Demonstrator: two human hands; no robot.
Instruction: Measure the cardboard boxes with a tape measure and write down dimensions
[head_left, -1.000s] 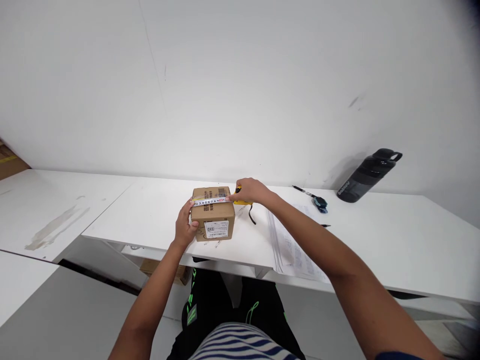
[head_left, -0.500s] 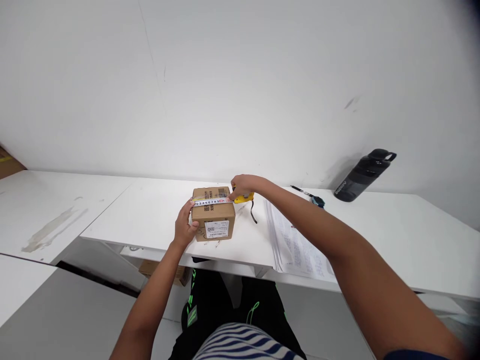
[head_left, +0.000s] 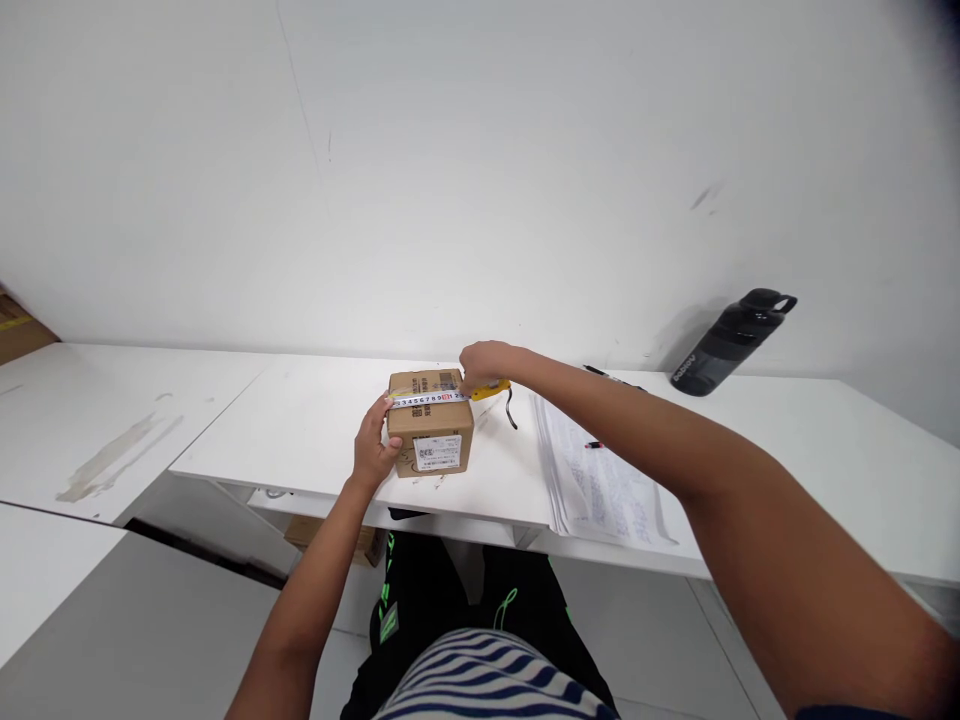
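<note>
A small brown cardboard box with a white shipping label on its front sits on the white table. Across its top lies a white tape measure blade with printed numbers. My left hand grips the box's left side, its thumb at the front and its fingertips at the blade's end. Over the box's right edge, my right hand is closed around the yellow tape measure case, which it partly hides. A dark wrist strap hangs from the case.
Right of the box, printed sheets lie beneath my right forearm, with a pen on them. A black bottle stands farther right by the wall. Another cardboard box is at far left; one more is under the table.
My right hand has shifted its fingers off the blade's top, so more numbers show near the box's right edge. My left hand stays on the box. The view has moved slightly.
</note>
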